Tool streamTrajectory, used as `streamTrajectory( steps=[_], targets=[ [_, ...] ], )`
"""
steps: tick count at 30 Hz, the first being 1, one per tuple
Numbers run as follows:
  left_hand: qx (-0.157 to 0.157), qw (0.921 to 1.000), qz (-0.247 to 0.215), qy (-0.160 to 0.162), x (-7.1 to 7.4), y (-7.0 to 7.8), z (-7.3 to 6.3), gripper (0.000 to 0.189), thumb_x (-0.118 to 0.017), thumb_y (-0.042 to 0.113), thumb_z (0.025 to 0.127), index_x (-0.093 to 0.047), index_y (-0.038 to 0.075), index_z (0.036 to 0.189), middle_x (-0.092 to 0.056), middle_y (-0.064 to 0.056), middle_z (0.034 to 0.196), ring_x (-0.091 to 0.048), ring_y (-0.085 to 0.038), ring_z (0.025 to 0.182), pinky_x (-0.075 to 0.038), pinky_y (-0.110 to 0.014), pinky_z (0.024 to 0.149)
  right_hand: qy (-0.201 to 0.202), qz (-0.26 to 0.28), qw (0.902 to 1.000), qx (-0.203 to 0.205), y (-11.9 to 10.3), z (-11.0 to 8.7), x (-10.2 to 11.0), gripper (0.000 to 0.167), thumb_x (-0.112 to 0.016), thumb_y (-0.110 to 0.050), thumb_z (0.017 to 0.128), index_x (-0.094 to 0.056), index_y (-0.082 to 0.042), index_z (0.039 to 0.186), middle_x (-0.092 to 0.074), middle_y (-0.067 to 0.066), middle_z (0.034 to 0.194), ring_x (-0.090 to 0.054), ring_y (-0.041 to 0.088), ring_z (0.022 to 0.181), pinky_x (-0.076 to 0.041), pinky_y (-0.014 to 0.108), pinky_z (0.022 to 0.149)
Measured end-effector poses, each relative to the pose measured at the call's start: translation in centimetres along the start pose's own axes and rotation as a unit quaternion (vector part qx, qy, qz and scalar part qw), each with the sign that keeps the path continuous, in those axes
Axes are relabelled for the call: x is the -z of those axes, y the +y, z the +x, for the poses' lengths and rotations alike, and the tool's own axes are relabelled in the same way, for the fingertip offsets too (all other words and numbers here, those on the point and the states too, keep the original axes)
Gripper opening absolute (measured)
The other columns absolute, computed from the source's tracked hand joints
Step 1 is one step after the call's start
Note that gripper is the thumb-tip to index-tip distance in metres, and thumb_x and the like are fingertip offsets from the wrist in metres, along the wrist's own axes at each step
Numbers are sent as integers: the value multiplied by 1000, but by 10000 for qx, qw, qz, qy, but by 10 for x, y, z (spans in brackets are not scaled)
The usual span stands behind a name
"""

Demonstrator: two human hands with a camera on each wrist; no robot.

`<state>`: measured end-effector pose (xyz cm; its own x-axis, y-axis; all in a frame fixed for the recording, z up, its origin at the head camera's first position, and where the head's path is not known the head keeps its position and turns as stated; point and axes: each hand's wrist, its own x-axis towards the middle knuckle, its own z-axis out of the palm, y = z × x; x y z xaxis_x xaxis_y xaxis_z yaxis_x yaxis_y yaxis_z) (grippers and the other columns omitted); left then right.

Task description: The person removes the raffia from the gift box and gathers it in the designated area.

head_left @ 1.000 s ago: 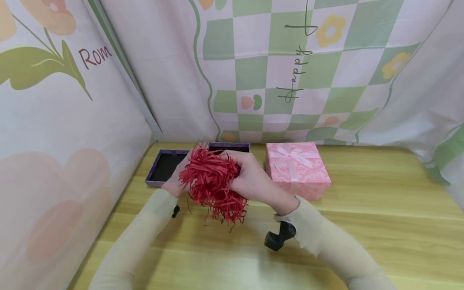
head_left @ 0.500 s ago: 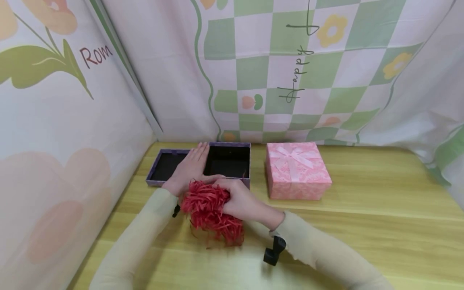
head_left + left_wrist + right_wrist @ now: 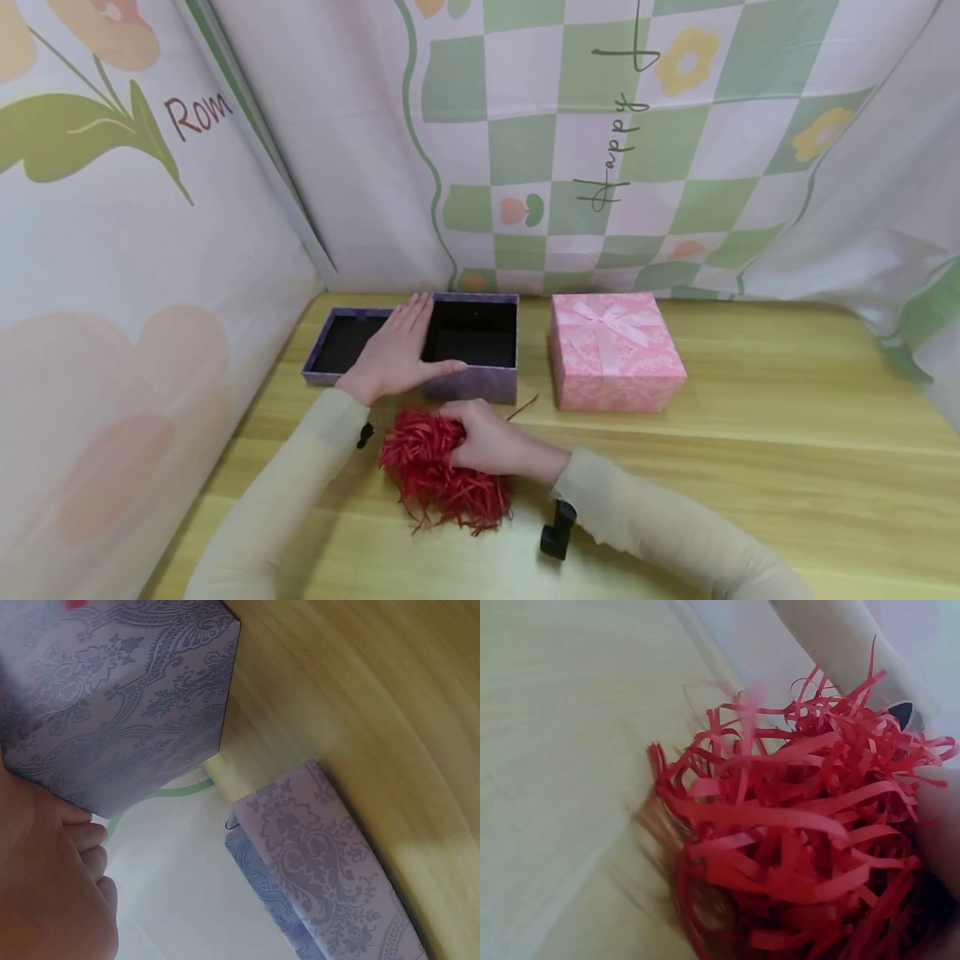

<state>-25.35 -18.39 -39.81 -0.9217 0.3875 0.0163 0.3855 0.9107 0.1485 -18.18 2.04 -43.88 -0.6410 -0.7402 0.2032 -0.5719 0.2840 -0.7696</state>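
A bundle of red shredded paper (image 3: 442, 475) is gripped by my right hand (image 3: 487, 439), low over the table in front of the purple box. In the right wrist view the red paper strips (image 3: 795, 832) fill much of the picture and hide most of the fingers. My left hand (image 3: 393, 350) rests with straight fingers along the left edge of the open purple box (image 3: 480, 383), thumb at its front rim. The box's black inside shows bare. In the left wrist view the fingers (image 3: 94, 862) lie against the patterned box wall (image 3: 127, 697).
The purple lid (image 3: 321, 377), black inside up, lies left of the box, partly behind the left hand. A pink gift box (image 3: 618, 350) with a ribbon bow stands to the right. Behind the wooden table (image 3: 787, 467) hangs a checked curtain (image 3: 592, 150).
My right hand has drawn the red shredded paper from above the purple box down toward the table's front. My left hand has come off the paper and settled on the box's left edge.
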Motion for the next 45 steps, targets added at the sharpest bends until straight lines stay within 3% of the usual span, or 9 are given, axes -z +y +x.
streamTrajectory(
  steps=[6,11,18,22,30,36,45],
  targets=[
    [-62,9999,28,82,0,-1,0,124,-36,92,83,-4,3,162,-5,-15,169,4,-22,154,1,-35,123,-173,-2,9997,-168,-1,-2,-2,35,-84,-3,77,-75,-12,109,-70,-14,92,-64,2,81,-54,22,76],
    [-72,9999,42,83,-1,-1,0,124,-36,92,83,-4,3,162,-6,-16,169,4,-22,154,0,-35,123,-243,-316,9988,-267,-1,-1,0,34,-86,-20,83,-74,-13,115,-70,-12,98,-62,3,86,-53,24,80],
    [-52,9999,79,43,-1,-1,0,125,-36,93,82,-3,3,162,-3,-14,169,5,-22,154,1,-35,123,-146,-464,9978,-454,-9,0,13,63,-85,-48,82,-69,-8,129,-70,-1,121,-64,6,106,-53,29,92],
    [-17,10000,71,1,-1,-1,0,125,-36,93,82,-2,4,162,-2,-13,169,5,-22,154,1,-35,123,-178,-502,9973,-502,-14,-1,24,69,-83,-52,83,-67,-10,135,-66,0,131,-60,9,117,-51,32,98],
    [-10,9999,101,-3,0,0,0,124,-35,93,82,-3,3,162,-4,-15,169,4,-23,154,0,-36,123,93,-477,9988,-103,-24,-8,47,53,-83,-44,86,-72,-12,128,-69,-4,125,-60,10,119,-50,35,100],
    [21,9999,119,-8,1,1,-1,123,-34,92,83,-4,3,162,-5,-15,169,3,-23,154,0,-36,123,282,-199,9994,5,-29,-12,58,42,-82,-35,89,-74,-11,122,-72,-3,117,-65,12,110,-53,35,96],
    [16,9999,110,-41,1,1,0,124,-33,93,82,-3,3,162,-3,-15,169,4,-22,154,0,-36,123,719,-43,9969,311,-30,-13,58,16,-78,-5,91,-77,-9,106,-72,-3,95,-67,9,87,-59,31,80]
  ],
)
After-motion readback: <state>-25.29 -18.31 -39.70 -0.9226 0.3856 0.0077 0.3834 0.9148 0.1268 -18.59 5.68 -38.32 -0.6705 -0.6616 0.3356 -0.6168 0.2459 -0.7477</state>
